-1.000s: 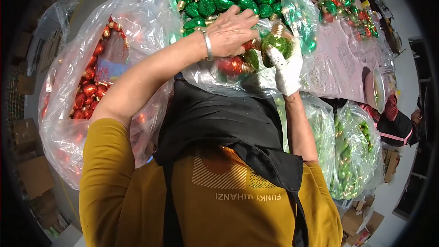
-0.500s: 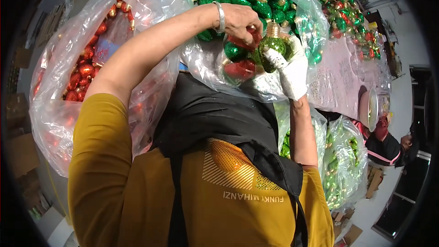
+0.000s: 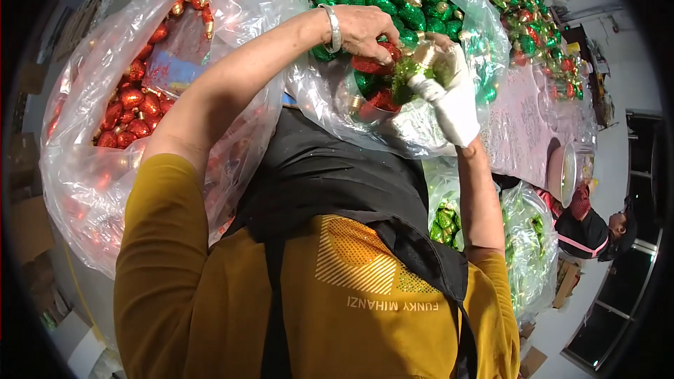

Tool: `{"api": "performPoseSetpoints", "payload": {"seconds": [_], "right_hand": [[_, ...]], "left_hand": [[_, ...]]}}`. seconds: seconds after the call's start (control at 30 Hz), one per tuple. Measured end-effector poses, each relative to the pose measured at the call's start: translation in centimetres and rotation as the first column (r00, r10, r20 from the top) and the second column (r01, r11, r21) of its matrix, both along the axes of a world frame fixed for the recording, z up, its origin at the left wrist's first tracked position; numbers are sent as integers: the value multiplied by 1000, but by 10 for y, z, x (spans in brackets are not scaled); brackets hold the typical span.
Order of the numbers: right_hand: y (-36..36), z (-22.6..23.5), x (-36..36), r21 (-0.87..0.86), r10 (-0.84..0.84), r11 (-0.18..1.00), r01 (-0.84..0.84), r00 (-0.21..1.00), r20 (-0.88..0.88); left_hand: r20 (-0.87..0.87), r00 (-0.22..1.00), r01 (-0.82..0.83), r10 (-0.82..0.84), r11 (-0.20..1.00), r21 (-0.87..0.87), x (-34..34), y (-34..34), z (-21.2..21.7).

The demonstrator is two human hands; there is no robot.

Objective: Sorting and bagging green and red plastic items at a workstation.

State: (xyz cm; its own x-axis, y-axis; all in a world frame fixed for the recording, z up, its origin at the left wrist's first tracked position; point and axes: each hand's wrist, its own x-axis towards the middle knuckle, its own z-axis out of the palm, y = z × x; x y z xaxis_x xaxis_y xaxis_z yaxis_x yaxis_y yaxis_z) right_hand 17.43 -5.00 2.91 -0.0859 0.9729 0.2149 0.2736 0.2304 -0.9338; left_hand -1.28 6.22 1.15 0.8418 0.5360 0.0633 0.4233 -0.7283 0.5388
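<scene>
My left hand (image 3: 361, 31), bare with a silver bracelet at the wrist, has its fingers closed on a red glittery bulb-shaped ornament (image 3: 370, 63). Close beside it, my right hand (image 3: 451, 95), in a white glove, grips a light green bulb ornament (image 3: 404, 78) whose gold cap points away from me; this one is blurred. Under and between the hands, a see-through container or wrap holds a red ornament (image 3: 384, 100) and a dark green ornament (image 3: 364, 83); its exact shape is hard to make out. Just beyond lie many dark green glitter ornaments (image 3: 379, 0) in a clear plastic bag (image 3: 330, 116).
At left, a big clear bag (image 3: 77, 189) holds red ornaments (image 3: 133, 102). Bags of light green ornaments (image 3: 444, 223) stand low at right. A pale-covered table (image 3: 516, 126) carries mixed red and green ornaments (image 3: 526, 17) farther back. Another person (image 3: 583, 228) is at far right.
The light green ornament has tilted and shifted slightly in my gloved right hand, which moved a little to the right. My left hand stays at the red ornament.
</scene>
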Motion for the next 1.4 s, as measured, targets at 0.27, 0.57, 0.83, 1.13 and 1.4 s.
{"api": "performPoseSetpoints", "payload": {"seconds": [0.27, 0.57, 0.83, 1.13, 1.4], "right_hand": [[7, 3, 2, -97, 130, 988, -119, 985, 112], [11, 6, -11, 40, 276, 918, -395, 706, 652], [2, -11, -15, 337, -73, 918, -206, 751, 657], [23, -5, 9, 113, 206, 929, -352, 746, 634], [117, -62, 54, 136, -91, 989, -54, 499, 862]], "left_hand": [[-111, 990, -89, 85, 995, -36, 5, -6, 12], [-8, 999, 32, -32, 998, -54, 1, 13, -5], [61, 990, -137, 130, 983, 126, -5, -41, 11], [229, 970, -90, 84, 996, 17, -7, -65, 10], [103, 994, -50, 22, 957, 287, 1, -66, 12]]}}
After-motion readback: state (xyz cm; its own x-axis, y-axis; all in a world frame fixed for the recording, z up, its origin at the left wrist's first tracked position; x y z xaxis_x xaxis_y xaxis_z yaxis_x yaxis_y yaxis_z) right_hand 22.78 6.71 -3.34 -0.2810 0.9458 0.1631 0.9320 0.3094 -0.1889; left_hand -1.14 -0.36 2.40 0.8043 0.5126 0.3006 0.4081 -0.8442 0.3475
